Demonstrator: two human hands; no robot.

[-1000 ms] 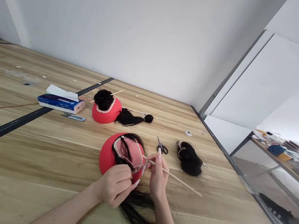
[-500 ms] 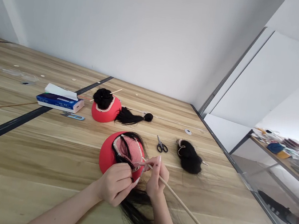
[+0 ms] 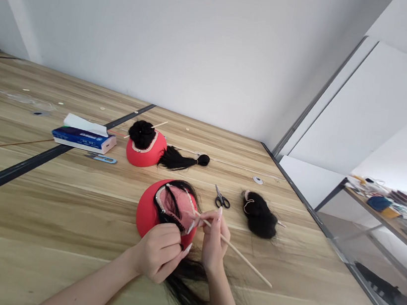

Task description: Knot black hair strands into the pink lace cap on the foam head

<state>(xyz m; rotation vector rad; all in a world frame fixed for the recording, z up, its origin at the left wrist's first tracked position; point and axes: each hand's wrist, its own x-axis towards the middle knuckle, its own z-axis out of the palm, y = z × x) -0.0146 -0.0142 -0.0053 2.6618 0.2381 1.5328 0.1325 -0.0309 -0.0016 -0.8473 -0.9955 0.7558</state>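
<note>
A red dome-shaped block carries a pinkish mesh wig cap with pins along its pale edge and black hair on it. My left hand is closed at the block's near side, pinching a lock of black hair by the cap edge. From beneath it, long loose hair trails over the table. My right hand grips a thin wooden stick, which slants down to the right. The stick's working end lies at the mesh, too small to make out. Fingers partly cover the cap's near edge.
Behind stands another red block with a black hair bun and a tied hair bundle. Scissors and a black hairpiece lie to the right. Leftward are thread snips and a tissue box.
My right hand has turned slightly, and the stick's free end has swung up and a little left. My left hand keeps its place at the cap edge. The view has shifted slightly.
</note>
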